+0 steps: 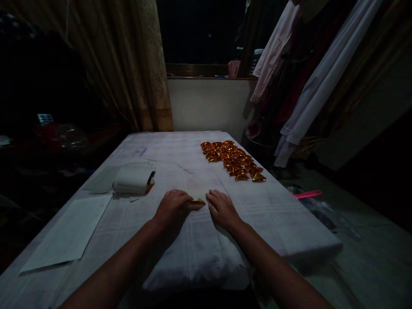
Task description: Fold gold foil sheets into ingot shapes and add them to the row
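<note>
My left hand (pixel 173 207) pinches a small folded piece of gold paper (pixel 197 204) between thumb and fingers, just above the white cloth. The piece has a pointed end facing right. Beside that point, my right hand (pixel 222 208) rests on the cloth with its fingers stretched out, holding nothing that I can see. Whether its fingertips touch the paper's tip is hard to make out. Farther back on the right lies a cluster of several shiny gold folded paper pieces (pixel 231 156). To the left sits a curled stack of paper sheets (pixel 131 179) with gold showing at its end.
A white cloth (pixel 264 214) covers the table. Flat pale sheets (pixel 69 231) lie at its left side. Behind stand a curtain (pixel 128 64) and a sill with a pink mug (pixel 233 68). Clothes (pixel 309 81) hang at right, above a pink-handled object (pixel 308 194).
</note>
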Demonstrator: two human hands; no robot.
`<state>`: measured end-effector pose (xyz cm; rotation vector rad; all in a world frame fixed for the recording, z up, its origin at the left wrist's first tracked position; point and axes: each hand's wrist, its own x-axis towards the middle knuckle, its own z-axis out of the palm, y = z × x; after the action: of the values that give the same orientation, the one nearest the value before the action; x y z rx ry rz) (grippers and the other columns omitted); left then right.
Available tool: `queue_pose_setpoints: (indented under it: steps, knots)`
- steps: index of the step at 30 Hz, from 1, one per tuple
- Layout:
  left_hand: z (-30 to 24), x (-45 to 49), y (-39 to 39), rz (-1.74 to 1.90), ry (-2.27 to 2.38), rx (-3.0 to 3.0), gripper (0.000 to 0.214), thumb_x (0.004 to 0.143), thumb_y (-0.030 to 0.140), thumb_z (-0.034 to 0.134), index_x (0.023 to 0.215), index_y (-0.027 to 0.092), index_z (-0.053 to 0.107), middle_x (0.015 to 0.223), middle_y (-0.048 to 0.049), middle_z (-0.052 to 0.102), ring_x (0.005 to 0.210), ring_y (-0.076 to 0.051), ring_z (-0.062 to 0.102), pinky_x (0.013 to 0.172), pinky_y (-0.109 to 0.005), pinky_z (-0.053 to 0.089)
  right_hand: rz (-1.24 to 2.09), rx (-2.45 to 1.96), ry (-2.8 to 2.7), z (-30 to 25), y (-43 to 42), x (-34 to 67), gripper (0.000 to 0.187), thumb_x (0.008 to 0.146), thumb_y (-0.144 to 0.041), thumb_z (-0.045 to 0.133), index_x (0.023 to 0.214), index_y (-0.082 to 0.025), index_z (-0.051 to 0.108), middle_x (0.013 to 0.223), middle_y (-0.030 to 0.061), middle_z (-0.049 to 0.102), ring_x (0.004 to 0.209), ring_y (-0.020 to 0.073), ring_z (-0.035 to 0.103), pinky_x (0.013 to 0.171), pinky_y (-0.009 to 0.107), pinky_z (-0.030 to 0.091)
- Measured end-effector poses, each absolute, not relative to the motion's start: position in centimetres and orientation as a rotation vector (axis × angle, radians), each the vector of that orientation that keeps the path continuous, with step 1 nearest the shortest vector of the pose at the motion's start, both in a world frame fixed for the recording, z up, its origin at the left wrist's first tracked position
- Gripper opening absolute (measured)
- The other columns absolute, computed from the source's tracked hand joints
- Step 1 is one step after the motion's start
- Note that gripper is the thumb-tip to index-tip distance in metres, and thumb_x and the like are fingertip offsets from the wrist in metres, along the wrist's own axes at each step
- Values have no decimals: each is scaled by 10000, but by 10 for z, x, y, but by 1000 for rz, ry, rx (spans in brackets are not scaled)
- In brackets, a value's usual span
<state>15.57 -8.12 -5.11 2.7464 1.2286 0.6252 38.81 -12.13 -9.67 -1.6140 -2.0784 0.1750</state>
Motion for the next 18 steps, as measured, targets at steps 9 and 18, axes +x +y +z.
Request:
queue_pose_setpoints:
  steps: [9,18]
  knots:
    - [-48,152,-69,751,993,2737,147,835,144,629,906,203,743,1137,-105,734,926,-242,729,757,-346,587,249,-1376,-2133,-83,-114,386,358,953,-219,560,1299,-251,643,1199,77,733,1087,224,660,934,376,487]
    - [-66,137,-32,852,1016,2606,254,885,139,526,961,222,754,1197,-82,740,1098,-239,705,921,-404,592,254,-1241,-2246,-76,-107,375,237,946,-199,581,1152,-229,694,1123,82,730,1032,223,629,885,364,455]
